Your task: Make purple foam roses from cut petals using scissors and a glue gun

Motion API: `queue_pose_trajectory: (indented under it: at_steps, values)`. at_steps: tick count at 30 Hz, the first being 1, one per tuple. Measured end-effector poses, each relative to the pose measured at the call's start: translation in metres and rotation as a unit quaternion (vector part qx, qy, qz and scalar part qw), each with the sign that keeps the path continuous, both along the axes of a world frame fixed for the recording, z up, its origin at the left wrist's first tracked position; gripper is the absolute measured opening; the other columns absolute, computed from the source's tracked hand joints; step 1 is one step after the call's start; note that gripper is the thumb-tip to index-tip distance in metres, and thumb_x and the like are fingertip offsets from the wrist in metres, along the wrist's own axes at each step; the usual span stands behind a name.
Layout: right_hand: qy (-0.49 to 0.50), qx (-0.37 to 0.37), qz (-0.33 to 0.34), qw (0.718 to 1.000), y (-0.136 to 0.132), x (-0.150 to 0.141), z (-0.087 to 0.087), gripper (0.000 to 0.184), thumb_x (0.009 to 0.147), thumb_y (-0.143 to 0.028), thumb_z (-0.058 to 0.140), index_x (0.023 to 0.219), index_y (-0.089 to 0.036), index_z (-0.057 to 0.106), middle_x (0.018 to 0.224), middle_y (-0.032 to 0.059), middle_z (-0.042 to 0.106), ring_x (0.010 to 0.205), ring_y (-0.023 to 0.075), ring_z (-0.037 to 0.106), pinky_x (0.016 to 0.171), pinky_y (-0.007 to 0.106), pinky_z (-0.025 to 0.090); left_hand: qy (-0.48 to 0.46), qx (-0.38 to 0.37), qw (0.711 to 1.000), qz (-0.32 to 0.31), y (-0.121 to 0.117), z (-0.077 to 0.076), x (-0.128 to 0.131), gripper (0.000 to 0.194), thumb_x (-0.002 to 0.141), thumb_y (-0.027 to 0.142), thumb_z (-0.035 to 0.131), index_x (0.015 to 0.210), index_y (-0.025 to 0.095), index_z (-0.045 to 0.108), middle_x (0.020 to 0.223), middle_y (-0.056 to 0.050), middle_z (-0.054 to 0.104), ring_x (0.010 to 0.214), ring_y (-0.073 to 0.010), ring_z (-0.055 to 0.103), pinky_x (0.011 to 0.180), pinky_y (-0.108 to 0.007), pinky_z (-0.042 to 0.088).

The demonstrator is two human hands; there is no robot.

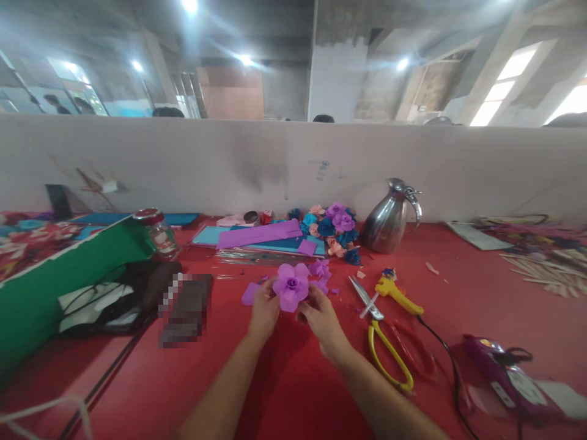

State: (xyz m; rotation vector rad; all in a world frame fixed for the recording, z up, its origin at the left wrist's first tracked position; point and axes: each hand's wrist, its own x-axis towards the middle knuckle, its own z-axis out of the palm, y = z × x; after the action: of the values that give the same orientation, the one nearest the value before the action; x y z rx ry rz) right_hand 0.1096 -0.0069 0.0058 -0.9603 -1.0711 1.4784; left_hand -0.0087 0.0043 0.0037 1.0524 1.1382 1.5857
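Observation:
A purple paper flower point(291, 288) with a dark curled centre is held up between my two hands over the red table. My left hand point(266, 310) grips its left side, with the fingertips partly hidden behind the petals. On the other side my right hand point(320, 315) has its thumb and fingers closed at the petals' edge. Purple paper pieces point(251, 294) lie just beyond my left hand, and more purple petals point(320, 269) lie behind the flower. To the right rest open scissors point(376, 327) with one yellow and one red handle, beside a yellow glue gun point(398, 296).
Finished paper flowers point(337, 226) are heaped at the back, beside a metal jug point(387, 220). Purple strips point(257, 234) lie on blue sheets. A green panel point(68, 278), a jar point(158, 235) and a dark bag point(137, 287) stand left. A purple device point(509, 376) with cords lies right.

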Motion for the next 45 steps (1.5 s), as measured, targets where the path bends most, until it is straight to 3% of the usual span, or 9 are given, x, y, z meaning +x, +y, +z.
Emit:
queue_pose_trajectory:
  at_steps: [5,12,20,23,28,31,35,39,45]
  values:
    - [-0.023,-0.009,-0.013,1.0,0.001,0.002,0.0,0.023,0.064,-0.023,0.058,0.087,-0.019,0.056,0.071,-0.0034,0.057,0.047,0.0075,0.049,0.046,0.022,0.037,-0.01,-0.015,1.0,-0.013,0.002,-0.004,0.0,0.016,0.06,0.03,0.072,0.071,0.017,0.072,0.059,0.0,0.065,0.058,-0.0153,0.057,0.053,-0.025,0.044]
    - [-0.033,-0.011,-0.029,0.999,0.002,0.004,-0.002,0.032,0.06,-0.02,0.053,0.092,-0.018,0.057,0.07,-0.0037,0.057,0.047,0.0089,0.05,0.045,0.023,0.037,-0.098,-0.042,0.993,0.058,0.01,-0.006,-0.008,0.02,0.053,0.025,0.079,0.069,0.015,0.072,0.059,0.001,0.065,0.055,-0.0096,0.054,0.054,-0.022,0.042]
    - [-0.134,0.07,-0.028,0.988,0.009,0.008,-0.023,0.017,0.066,-0.022,0.056,0.081,-0.02,0.063,0.071,-0.0008,0.06,0.054,0.0123,0.053,0.053,0.026,0.042,-0.169,-0.009,0.95,0.263,0.016,0.008,-0.06,0.021,0.042,0.018,0.079,0.06,0.015,0.068,0.062,0.0,0.067,0.059,-0.0108,0.058,0.058,-0.024,0.043]
    - [-0.277,0.171,-0.007,0.945,0.005,0.008,-0.027,0.019,0.071,-0.015,0.051,0.082,-0.021,0.067,0.075,0.0022,0.066,0.065,0.0165,0.058,0.064,0.031,0.046,-0.167,-0.013,0.941,0.294,0.016,0.003,-0.07,0.022,0.039,0.016,0.078,0.058,0.015,0.067,0.059,0.001,0.065,0.057,-0.0099,0.057,0.062,-0.026,0.044]
    - [-0.488,0.285,0.07,0.822,-0.01,-0.001,-0.012,0.027,0.078,-0.011,0.049,0.096,-0.018,0.069,0.095,0.0092,0.068,0.092,0.0223,0.06,0.085,0.034,0.044,-0.136,-0.005,0.943,0.305,0.016,0.0,-0.071,0.022,0.039,0.018,0.079,0.058,0.015,0.068,0.059,0.003,0.065,0.059,-0.0114,0.058,0.068,-0.029,0.046]
    - [-0.581,0.314,0.088,0.746,-0.014,-0.012,0.003,0.028,0.082,-0.017,0.051,0.104,-0.015,0.067,0.106,0.013,0.065,0.103,0.0252,0.054,0.093,0.036,0.039,-0.123,0.011,0.945,0.302,0.015,0.001,-0.069,0.022,0.04,0.02,0.079,0.058,0.016,0.068,0.059,0.003,0.066,0.061,-0.0128,0.059,0.069,-0.03,0.046]
    - [-0.653,0.305,0.088,0.688,-0.016,-0.025,0.01,0.03,0.086,-0.026,0.048,0.102,-0.011,0.068,0.108,0.0177,0.062,0.106,0.0294,0.048,0.088,0.04,0.038,-0.144,0.018,0.953,0.267,0.014,0.005,-0.066,0.022,0.039,0.019,0.08,0.056,0.016,0.067,0.057,0.003,0.064,0.058,-0.0101,0.056,0.063,-0.025,0.043]
    - [-0.672,0.312,0.091,0.666,-0.016,-0.02,0.009,0.03,0.088,-0.028,0.046,0.105,-0.015,0.067,0.107,0.0148,0.063,0.104,0.029,0.048,0.088,0.042,0.036,-0.173,-0.007,0.964,0.2,0.013,0.008,-0.06,0.025,0.036,0.018,0.081,0.058,0.015,0.069,0.058,0.002,0.065,0.055,-0.0079,0.053,0.055,-0.021,0.04]
    - [-0.66,0.247,0.003,0.71,0.014,0.022,0.019,0.03,0.084,-0.017,0.049,0.107,-0.018,0.067,0.108,0.0091,0.066,0.105,0.0227,0.053,0.092,0.033,0.036,-0.162,-0.028,0.976,0.144,0.009,0.014,-0.048,0.025,0.039,0.019,0.082,0.06,0.016,0.071,0.06,-0.001,0.068,0.058,-0.0123,0.058,0.055,-0.024,0.042]
